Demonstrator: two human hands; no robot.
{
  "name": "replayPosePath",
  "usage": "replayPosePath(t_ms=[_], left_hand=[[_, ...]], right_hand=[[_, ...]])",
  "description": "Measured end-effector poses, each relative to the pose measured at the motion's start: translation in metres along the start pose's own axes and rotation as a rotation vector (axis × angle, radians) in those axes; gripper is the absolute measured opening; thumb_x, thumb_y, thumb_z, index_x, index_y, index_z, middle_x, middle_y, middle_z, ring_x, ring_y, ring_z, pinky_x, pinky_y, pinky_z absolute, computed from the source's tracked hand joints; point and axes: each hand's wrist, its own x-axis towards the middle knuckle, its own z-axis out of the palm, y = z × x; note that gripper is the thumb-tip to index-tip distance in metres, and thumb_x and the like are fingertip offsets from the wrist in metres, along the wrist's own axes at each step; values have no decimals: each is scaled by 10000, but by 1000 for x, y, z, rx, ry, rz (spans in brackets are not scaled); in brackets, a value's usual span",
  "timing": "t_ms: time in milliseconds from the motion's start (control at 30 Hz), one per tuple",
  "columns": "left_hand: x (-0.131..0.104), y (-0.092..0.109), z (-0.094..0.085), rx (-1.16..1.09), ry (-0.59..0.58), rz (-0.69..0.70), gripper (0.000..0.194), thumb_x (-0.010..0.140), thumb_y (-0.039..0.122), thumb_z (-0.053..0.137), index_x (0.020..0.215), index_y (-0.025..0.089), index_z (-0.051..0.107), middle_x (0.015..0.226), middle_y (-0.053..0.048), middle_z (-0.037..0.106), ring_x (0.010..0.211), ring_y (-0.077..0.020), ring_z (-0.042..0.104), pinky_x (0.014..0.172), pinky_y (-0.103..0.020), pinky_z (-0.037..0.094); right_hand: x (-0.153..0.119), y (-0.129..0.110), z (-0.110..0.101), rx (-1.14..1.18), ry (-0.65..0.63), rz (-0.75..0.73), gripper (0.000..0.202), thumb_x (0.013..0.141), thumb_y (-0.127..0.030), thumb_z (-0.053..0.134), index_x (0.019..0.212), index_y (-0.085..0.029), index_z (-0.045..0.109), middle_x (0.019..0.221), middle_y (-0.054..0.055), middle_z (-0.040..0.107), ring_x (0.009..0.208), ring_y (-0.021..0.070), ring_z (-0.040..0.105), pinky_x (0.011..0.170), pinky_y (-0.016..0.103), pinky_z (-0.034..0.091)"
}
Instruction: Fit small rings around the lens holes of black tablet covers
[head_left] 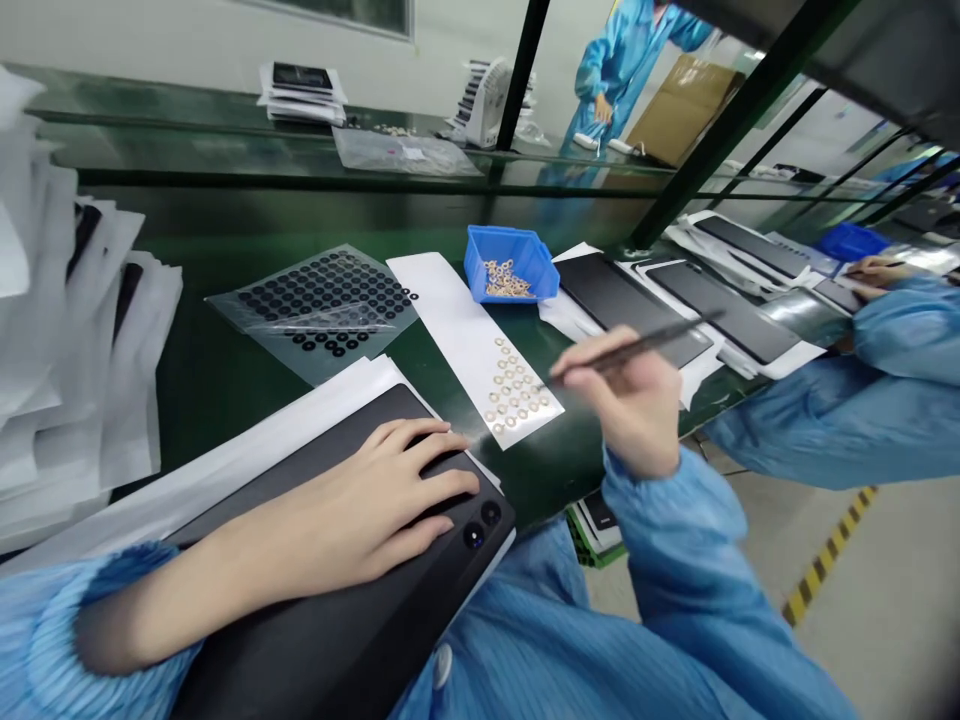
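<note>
My left hand [397,490] lies flat, fingers spread, on a dark panel [330,630] shaped like a tablet's back cover. Two round black camera rings [481,524] show at the panel's corner, just past my fingertips. In my right hand [630,400], pinched between thumb and fingers, is a pair of dark tweezers [637,346]. Their tip points at small gold rings [513,385] laid out on a white paper strip [450,325]; whether it touches one I cannot tell. More such rings fill a blue bin [480,262] behind the strip.
A clear sheet of black ring stickers [322,295] lies left of the strip. Paper-wrapped panels [90,350] are stacked at the far left. More dark panels [630,300] lie on the right, near a co-worker's sleeve [907,330]. Another person [630,70] stands behind the shelf.
</note>
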Motion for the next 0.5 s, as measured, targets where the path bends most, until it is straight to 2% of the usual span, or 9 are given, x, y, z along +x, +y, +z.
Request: replayPosePath(t_ms=[67, 167, 233, 300, 367, 433, 500], left_hand=[[1, 1, -2, -7, -33, -19, 254, 950, 190, 431, 1164, 253, 551, 1340, -90, 505, 1271, -310, 395, 1006, -511, 412], [1, 3, -5, -16, -53, -36, 270, 941, 175, 441, 1175, 256, 550, 1337, -92, 511, 1281, -305, 400, 1013, -508, 417], [0, 5, -6, -23, -55, -51, 292, 932, 161, 453, 1189, 269, 542, 1346, -84, 504, 1295, -296, 395, 1021, -496, 420], [0, 6, -7, -30, -63, -66, 314, 922, 148, 464, 1199, 278, 537, 1358, -79, 495, 1304, -290, 394, 1023, -488, 428], [-1, 7, -7, -35, -71, -74, 325, 912, 141, 474, 1200, 279, 538, 1366, -79, 492, 1307, -289, 398, 1023, -484, 436], [-1, 8, -8, -33, -77, -78, 325, 905, 140, 485, 1195, 276, 543, 1370, -80, 492, 1309, -290, 402, 1021, -476, 445], [0, 10, -10, -27, -86, -85, 325, 903, 141, 490, 1195, 273, 545, 1373, -81, 493, 1313, -291, 403, 1022, -475, 449]], right_hand=[[43, 21, -6, -116, 51, -2, 129, 789, -268, 738, 773, -206, 626, 745, 0, 666, 673, 153, 651, 688, 298, 562], [107, 53, -3, -419, -1, 108, 92, 791, -180, 701, 772, -171, 612, 785, 32, 674, 744, 178, 661, 747, 308, 552], [137, 70, 5, -587, -54, 193, 74, 791, -131, 686, 764, -150, 619, 833, 65, 688, 816, 196, 662, 810, 316, 535], [153, 84, 16, -653, -93, 228, 109, 764, -105, 711, 713, -140, 621, 823, 79, 690, 832, 210, 660, 837, 329, 525], [159, 96, 24, -687, -134, 247, 110, 776, -136, 725, 720, -131, 630, 821, 64, 686, 827, 201, 657, 837, 350, 528], [159, 106, 29, -724, -180, 272, 102, 851, -218, 685, 842, -122, 651, 893, 50, 680, 847, 180, 653, 824, 366, 537], [157, 113, 30, -748, -215, 285, 176, 916, -284, 619, 988, -125, 643, 992, 54, 666, 880, 169, 649, 807, 370, 547]])
